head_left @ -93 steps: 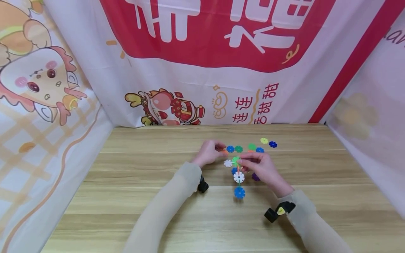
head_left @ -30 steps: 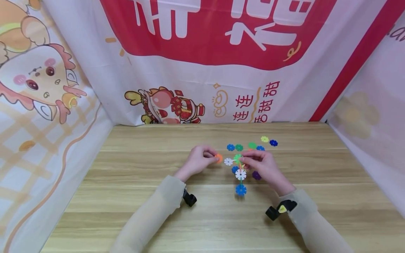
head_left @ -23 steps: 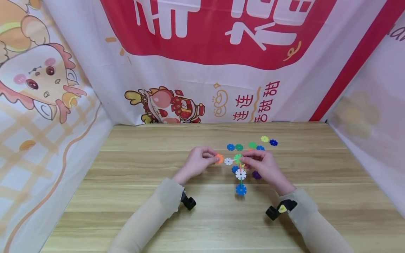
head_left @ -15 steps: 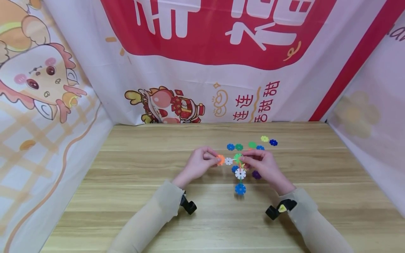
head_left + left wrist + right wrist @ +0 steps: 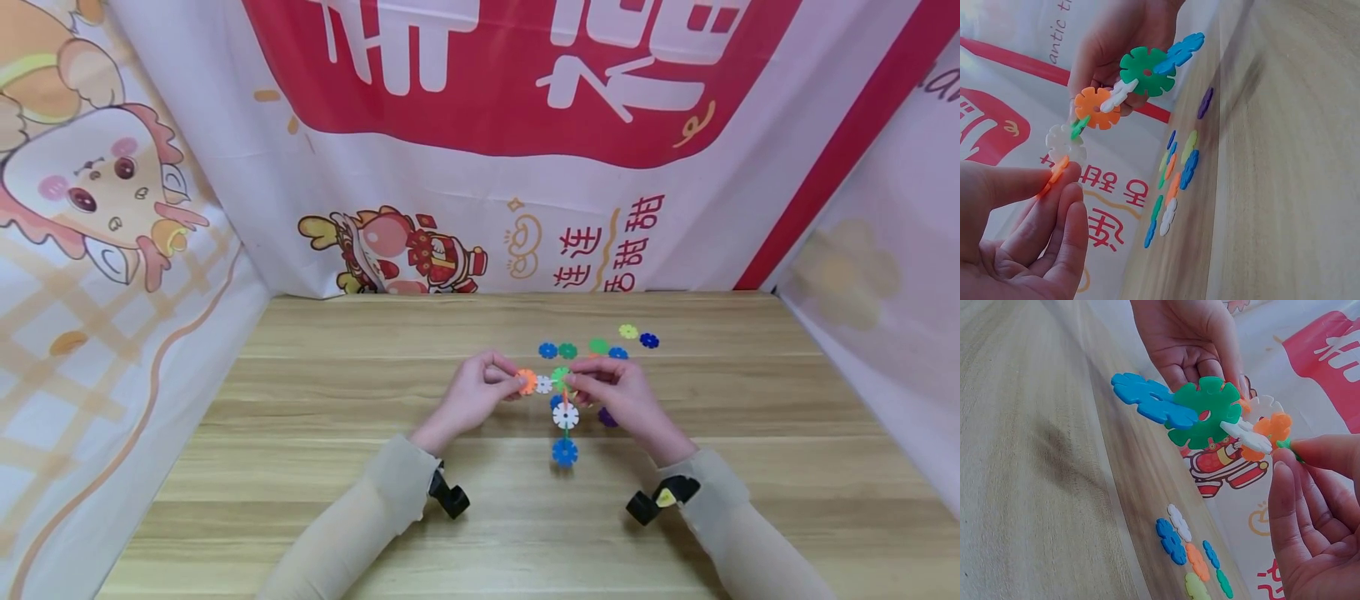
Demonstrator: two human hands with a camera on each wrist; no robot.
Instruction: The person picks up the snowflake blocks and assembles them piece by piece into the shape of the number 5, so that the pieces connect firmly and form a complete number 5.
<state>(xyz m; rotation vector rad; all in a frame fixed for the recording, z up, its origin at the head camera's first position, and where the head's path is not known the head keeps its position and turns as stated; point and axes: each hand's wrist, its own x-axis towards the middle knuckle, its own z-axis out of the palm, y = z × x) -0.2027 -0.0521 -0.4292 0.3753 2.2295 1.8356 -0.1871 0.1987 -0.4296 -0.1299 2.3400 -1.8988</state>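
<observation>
My left hand [image 5: 476, 392] pinches an orange snowflake disc [image 5: 528, 382] between thumb and fingers. Its edge meets a white snowflake disc [image 5: 1065, 145]; whether the slots are joined I cannot tell. My right hand [image 5: 618, 396] pinches a light green disc [image 5: 1287, 447] in the same chain, which is held above the table. From the light green disc the chain goes on through an orange disc [image 5: 1097, 107], a second white disc [image 5: 566, 416], a darker green disc [image 5: 1147, 71] and a blue disc [image 5: 565, 452] at the end nearest me.
Loose snowflake discs lie on the wooden table [image 5: 337, 517] beyond and beneath the hands. Among them are a yellow disc [image 5: 627, 332], a dark blue disc [image 5: 648, 340] and a purple disc [image 5: 608, 417]. A printed cloth [image 5: 450, 183] hangs at the back.
From among the loose discs my left hand has drawn back with the orange disc, then moved right until it meets the white disc. My right hand keeps its hold on the chain.
</observation>
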